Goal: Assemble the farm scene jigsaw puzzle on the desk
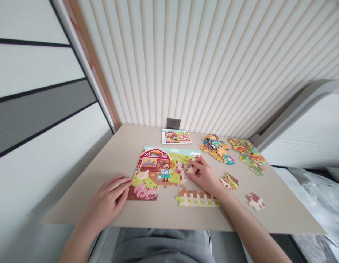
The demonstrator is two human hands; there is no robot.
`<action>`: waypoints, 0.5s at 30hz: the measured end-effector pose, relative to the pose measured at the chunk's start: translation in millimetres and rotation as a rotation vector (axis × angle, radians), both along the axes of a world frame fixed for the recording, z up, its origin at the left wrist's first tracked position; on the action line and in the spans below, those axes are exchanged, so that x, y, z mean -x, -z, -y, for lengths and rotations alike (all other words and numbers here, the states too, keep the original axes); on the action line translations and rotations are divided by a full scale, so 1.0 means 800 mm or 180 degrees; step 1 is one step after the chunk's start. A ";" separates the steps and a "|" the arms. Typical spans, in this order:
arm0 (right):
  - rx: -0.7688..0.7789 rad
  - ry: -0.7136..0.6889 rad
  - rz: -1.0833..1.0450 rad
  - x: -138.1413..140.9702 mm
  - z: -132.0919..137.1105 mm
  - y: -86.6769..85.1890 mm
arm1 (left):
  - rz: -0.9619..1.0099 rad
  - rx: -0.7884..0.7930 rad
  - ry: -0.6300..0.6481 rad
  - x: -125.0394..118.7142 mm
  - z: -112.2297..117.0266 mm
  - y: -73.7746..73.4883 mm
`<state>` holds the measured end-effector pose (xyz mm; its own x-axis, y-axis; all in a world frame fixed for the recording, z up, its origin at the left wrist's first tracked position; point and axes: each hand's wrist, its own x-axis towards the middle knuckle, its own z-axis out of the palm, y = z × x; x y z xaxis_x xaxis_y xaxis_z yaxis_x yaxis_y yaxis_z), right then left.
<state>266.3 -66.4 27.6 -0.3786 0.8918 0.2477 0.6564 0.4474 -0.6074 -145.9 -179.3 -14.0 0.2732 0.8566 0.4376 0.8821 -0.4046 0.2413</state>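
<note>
A partly joined farm jigsaw puzzle (165, 164) lies flat on the table, showing a red barn, a farmer, a cow and a pig. My left hand (110, 195) rests palm down with fingers stretched out, its fingertips touching the puzzle's left edge. At the right side of the puzzle, my right hand (203, 175) grips a white and brown puzzle piece (190, 169) between thumb and fingers, partly covering it. A joined fence strip (198, 199) lies apart, below that hand. Loose cow-patterned pieces, one brown and white piece (256, 201) among them, lie to the right.
A reference picture card (176, 136) lies at the back of the table (95, 164). A heap of puzzle pieces (215, 147) and a spread of others (248, 155) occupy the back right. Behind stands a ribbed wall with a dark socket (173, 123).
</note>
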 end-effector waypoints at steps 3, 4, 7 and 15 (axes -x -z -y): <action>0.0172 0.0264 -0.0164 -0.008 -0.007 0.000 | -0.0033 0.0016 0.0014 0.000 0.000 0.001; 0.0244 0.0355 -0.0199 -0.011 -0.009 -0.001 | -0.0032 0.0021 0.0012 0.000 0.000 0.001; 0.0712 0.0632 -0.0559 -0.024 -0.013 -0.007 | -0.0005 0.0028 0.0001 -0.001 0.000 -0.001; 0.1573 0.0611 -0.1822 -0.022 -0.004 -0.013 | -0.0003 -0.0044 -0.0009 -0.002 0.001 -0.004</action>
